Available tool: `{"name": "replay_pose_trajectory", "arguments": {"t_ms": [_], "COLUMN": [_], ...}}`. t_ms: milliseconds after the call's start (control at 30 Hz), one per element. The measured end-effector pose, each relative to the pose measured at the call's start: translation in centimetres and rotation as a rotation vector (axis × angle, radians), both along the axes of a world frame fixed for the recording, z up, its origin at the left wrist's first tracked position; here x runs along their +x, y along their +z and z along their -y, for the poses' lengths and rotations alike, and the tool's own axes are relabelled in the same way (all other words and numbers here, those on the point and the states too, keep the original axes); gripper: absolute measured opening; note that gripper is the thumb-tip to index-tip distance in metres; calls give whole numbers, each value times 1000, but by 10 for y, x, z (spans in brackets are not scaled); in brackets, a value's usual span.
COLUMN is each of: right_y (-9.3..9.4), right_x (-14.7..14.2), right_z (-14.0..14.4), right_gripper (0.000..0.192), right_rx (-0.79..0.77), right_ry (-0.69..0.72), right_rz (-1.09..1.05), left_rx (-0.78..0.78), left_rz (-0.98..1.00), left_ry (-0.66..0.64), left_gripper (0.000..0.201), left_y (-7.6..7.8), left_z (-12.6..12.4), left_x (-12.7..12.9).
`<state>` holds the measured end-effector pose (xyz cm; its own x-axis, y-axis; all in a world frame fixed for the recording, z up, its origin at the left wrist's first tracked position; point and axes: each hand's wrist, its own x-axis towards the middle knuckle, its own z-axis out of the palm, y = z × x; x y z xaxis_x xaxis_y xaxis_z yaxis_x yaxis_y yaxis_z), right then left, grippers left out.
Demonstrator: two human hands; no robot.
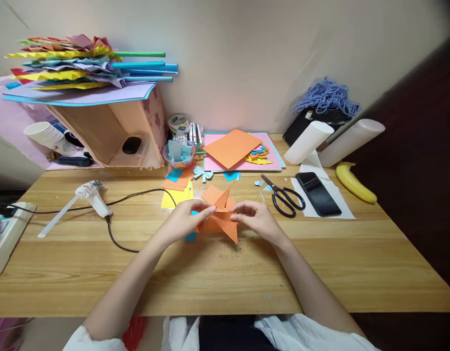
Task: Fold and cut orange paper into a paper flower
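Note:
Between both hands is a folded orange paper piece [225, 226] with pointed flaps sticking up and down. My left hand [190, 219] pinches its left side between thumb and fingers. At its right side, the fingertips of my right hand [259, 219] grip the paper. More orange paper [210, 193] shows just behind the folded piece. Blue paper [189, 237] peeks out below my left hand. Beyond it lie yellow sheets [177, 197] and orange sheets [179, 183], with a light blue paper bow shape [202, 174] beside them.
Black-handled scissors [287, 200], a phone [318, 194] and a banana [355, 183] lie at right. A glue gun [93, 197] with its cord is at left. Behind stand a plastic cup [179, 153], an open box [111, 129] and stacked colored paper [243, 146].

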<state>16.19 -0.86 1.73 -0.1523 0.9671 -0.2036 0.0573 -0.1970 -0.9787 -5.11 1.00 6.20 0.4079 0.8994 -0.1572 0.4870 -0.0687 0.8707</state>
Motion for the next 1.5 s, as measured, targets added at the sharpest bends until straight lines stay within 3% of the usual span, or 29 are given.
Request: {"name": "replay_pose_trajectory", "arguments": {"t_ms": [100,167,367,567,800,1067,1233,1500], "right_y": [-2,-4,-13,-25,-23,-24,-22,-27], "right_x": [2,2,-5,-18,-22,-18,-11,-7], "right_z": [0,-1,-1,3,6,10,11,9], "right_gripper": [19,19,26,31,30,8,18,25], "right_rx": [-9,-6,57,20,42,327,602,821], "right_ry": [22,21,-72,-118,-193,-142,-6,129], "right_rz": [12,20,55,19,19,161,291,397], "left_rx": [-291,-372,-432,-444,-425,-588,-614,-673], "left_rz": [119,192,252,297,281,458,513,590], "left_ry": [-84,-76,39,123,189,180,191,220], "left_gripper": [35,36,36,37,38,28,24,18], "left_y": [-20,-32,-49,-51,-52,-54,-59,-63], "left_z": [-6,-7,-5,-2,0,1,-1,-4], "left_x": [6,8,8,11,14,11,8,9]}}
